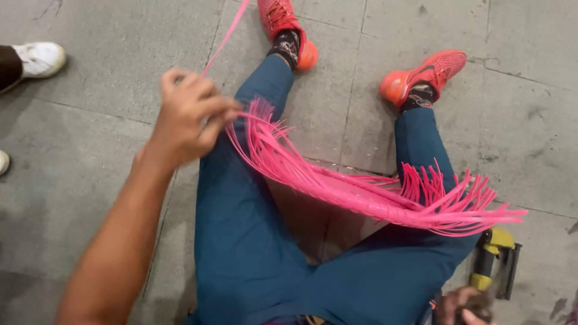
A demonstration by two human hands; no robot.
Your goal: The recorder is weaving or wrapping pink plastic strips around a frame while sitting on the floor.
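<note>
Your left hand (186,114) is raised over your left thigh, its fingers curled in and pinched tight on the near-left end of the pink strips (361,192). The thumb and fingertips meet right where the bundle begins, so the grip is clenched, with no gap showing between them. One single strip (224,39) runs up from that hand toward the far edge of the view, taut and thin. From the pinch the bundle sweeps right and nearer in a curved band across both your legs (253,241), with loose ends fanning out like a fringe along its far edge and at its right tip, which hangs past your right knee over the floor (530,132). The bundle rests on your trousers for most of its length. Your right hand (463,304) shows only partly at the near right edge, low beside your right hip; it seems closed around something dark, but you cannot tell what, nor how firmly. Just right of it a yellow and black tool (497,259) lies on the floor. Your orange shoes (421,75) point far, soles on the grey slabs. At the far left another person's white shoe (39,58) stands well apart from your hand.
</note>
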